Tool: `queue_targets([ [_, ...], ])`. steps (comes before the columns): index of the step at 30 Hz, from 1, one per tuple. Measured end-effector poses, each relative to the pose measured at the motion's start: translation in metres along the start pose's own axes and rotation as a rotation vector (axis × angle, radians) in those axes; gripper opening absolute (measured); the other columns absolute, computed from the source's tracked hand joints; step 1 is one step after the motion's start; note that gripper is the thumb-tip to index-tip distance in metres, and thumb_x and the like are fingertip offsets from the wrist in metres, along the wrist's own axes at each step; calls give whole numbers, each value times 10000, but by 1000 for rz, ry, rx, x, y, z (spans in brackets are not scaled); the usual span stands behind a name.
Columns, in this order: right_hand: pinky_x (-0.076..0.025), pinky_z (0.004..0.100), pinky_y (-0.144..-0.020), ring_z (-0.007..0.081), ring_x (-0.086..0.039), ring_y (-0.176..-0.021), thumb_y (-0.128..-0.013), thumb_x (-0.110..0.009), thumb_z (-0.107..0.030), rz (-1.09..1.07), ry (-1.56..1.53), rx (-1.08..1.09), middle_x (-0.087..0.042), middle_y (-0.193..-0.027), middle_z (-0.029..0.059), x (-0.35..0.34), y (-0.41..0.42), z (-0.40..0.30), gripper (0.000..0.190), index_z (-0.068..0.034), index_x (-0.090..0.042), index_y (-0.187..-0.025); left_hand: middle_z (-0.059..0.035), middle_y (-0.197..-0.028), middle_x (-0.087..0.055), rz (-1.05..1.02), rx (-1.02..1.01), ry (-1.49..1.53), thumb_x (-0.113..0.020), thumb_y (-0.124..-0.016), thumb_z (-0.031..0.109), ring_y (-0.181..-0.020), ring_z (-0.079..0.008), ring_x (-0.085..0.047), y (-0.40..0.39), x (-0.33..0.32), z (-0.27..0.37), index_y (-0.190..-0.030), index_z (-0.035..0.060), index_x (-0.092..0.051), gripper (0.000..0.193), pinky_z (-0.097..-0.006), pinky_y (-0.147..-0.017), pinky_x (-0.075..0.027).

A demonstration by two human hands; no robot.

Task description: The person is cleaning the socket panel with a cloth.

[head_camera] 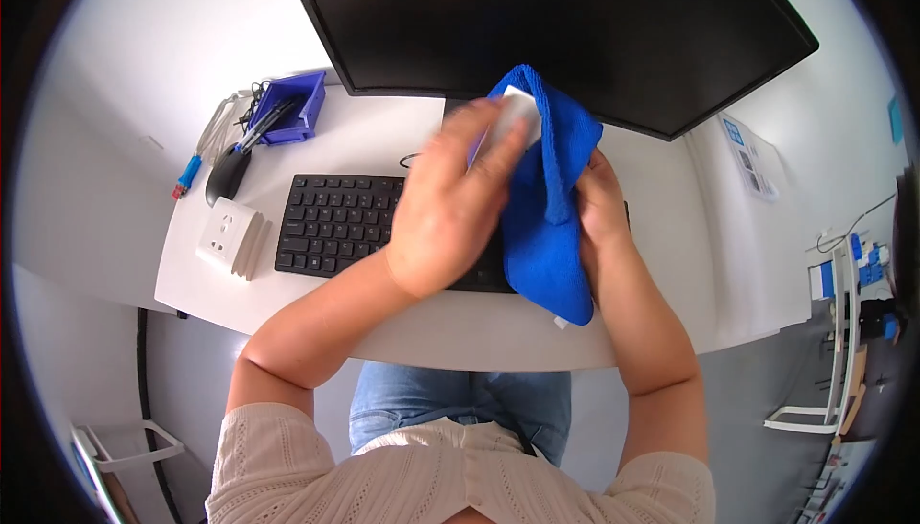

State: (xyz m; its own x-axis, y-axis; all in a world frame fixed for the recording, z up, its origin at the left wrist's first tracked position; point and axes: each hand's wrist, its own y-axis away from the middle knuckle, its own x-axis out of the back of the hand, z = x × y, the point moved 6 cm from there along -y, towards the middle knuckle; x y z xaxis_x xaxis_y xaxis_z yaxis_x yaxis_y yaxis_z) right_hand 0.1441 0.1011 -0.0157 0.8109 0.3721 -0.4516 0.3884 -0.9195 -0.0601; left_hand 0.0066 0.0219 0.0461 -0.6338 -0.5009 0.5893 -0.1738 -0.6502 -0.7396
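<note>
My left hand (449,200), slightly blurred, grips a small white flat-sided object (523,108); my fingers hide much of it, and its exact kind is unclear. A blue microfibre cloth (546,251) drapes behind and beside this object, its upper fold touching it. On the cloth's right side my right hand (602,197) pinches the fabric, its fingers partly hidden behind it. The cloth hangs over the right part of a black keyboard (334,225) on the white desk (445,330). Above both hands stands a dark monitor (546,13).
At the left lie a stack of white wall-socket plates (231,236), a black mouse-like object (228,173) and a grey cable with a blue connector (188,177). A purple plastic bin (310,110) holds pen-like items. Printed sheets (751,157) are at the right.
</note>
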Motion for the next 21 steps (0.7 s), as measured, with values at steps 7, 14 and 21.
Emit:
queue_targets([
  [7, -480, 301, -904, 164, -584, -1053, -907, -576, -389, -81, 2, -46, -568, -1199, 100, -24, 34, 8, 541, -23, -458, -1287, -355, -1473, -78, -70, 45, 99, -786, -612, 205, -1381, -485, -128, 11, -9, 8, -1432, -91, -125, 1094, -504, -1116, -192],
  [14, -424, 368, -953, 250, -561, -1063, -957, -473, -394, -403, 461, 172, -572, -1175, 136, -41, 39, 4, 463, -41, -497, -1256, -247, -1508, -127, -153, 201, 645, -721, -756, 350, -1383, -375, -230, 16, -10, -23, -1470, 0, -53, 1038, -417, -1115, -226],
  [21, -463, 368, -876, 270, -596, -942, -796, -684, -221, -505, 1412, 948, -643, -1021, 99, -66, 44, -10, 283, -53, -666, -1023, -148, -1359, -460, -126, 604, 1632, -480, -821, 687, -1225, -262, -474, 16, -18, -36, -1400, 31, -338, 886, -394, -1042, -371],
])
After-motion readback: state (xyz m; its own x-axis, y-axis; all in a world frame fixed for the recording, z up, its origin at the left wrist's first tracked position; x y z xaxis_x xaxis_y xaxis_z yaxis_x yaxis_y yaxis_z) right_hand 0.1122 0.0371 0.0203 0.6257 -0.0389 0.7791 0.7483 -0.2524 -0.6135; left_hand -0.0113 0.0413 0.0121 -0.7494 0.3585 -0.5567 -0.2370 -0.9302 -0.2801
